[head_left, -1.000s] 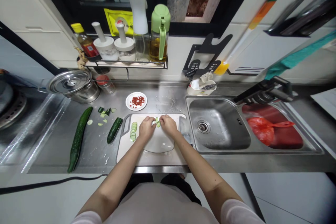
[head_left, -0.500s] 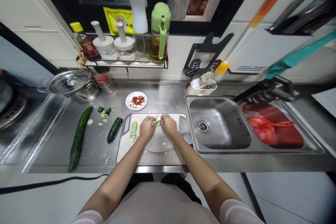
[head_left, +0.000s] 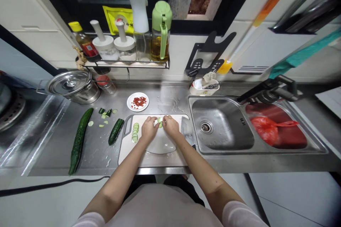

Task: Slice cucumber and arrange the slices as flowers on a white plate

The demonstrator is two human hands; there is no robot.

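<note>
My left hand point(head_left: 149, 128) and my right hand point(head_left: 171, 127) are close together over the cutting board point(head_left: 126, 154). Thin cucumber slices point(head_left: 160, 121) show between them, with the fingers of both hands closed on them; some fingertips are hidden. Beneath my hands a pale, round-edged plate point(head_left: 161, 147) rests on the board. Left of my left hand, a row of overlapping cucumber slices point(head_left: 135, 133) lies on the board. A cut piece of cucumber point(head_left: 116, 132) is on the counter just past the board's left handle.
A long whole cucumber point(head_left: 80, 142) lies further left, near cucumber scraps point(head_left: 106, 112). Behind the board stands a small white dish point(head_left: 129, 105) of red berries. A lidded pot point(head_left: 82, 94) is at the back left. On the right is the sink point(head_left: 223, 124), with a red bag point(head_left: 265, 129).
Both hands stay in nearly the same place, fingers shifting slightly around the cucumber slices. The whole view has moved a little; nothing else has visibly changed.
</note>
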